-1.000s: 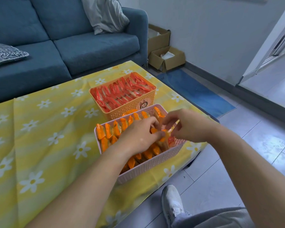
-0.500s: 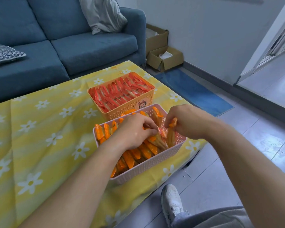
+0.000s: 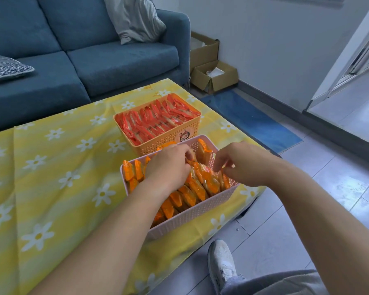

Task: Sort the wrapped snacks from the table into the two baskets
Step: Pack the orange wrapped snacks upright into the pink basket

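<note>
Soft daylight from doorway (image 3: 347, 86) at R, glare on floor tiles (image 3: 341, 184), wide-angle bend at edges, pic sharp.

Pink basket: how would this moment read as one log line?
left hand: in pink basket, on orange snacks | right hand: above them, loosely curled | orange basket: red snacks

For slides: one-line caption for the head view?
Left hand and right hand reach into the pink basket of orange-wrapped snacks; orange basket of red-wrapped snacks behind, on a yellow daisy tablecloth.
</note>
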Available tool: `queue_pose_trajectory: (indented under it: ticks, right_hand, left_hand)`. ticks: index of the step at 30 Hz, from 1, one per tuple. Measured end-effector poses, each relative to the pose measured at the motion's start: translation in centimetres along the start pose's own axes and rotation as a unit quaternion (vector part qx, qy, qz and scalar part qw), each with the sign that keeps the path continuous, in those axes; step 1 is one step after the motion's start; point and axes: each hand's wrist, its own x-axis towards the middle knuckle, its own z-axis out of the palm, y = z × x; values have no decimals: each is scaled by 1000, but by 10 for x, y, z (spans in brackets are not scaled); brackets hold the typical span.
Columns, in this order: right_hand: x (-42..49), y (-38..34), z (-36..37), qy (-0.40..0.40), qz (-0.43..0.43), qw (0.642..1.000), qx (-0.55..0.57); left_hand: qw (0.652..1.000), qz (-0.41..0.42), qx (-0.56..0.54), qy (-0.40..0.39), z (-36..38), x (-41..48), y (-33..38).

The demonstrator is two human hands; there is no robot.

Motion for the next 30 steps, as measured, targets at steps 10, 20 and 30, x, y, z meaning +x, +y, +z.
queue_pose_trajectory:
  ticks: [10,20,30]
  right_hand:
    - [29,-37,27,8,97,992,-79]
    - [37,-26,20,93,151,984,-31]
    - [38,-19,31,146,167,973,-62]
  left_hand:
    - [995,7,-73,-63,3,6,-6]
    - [999,31,-24,19,11,1,-1]
    - [994,49,29,90,22,-3,7]
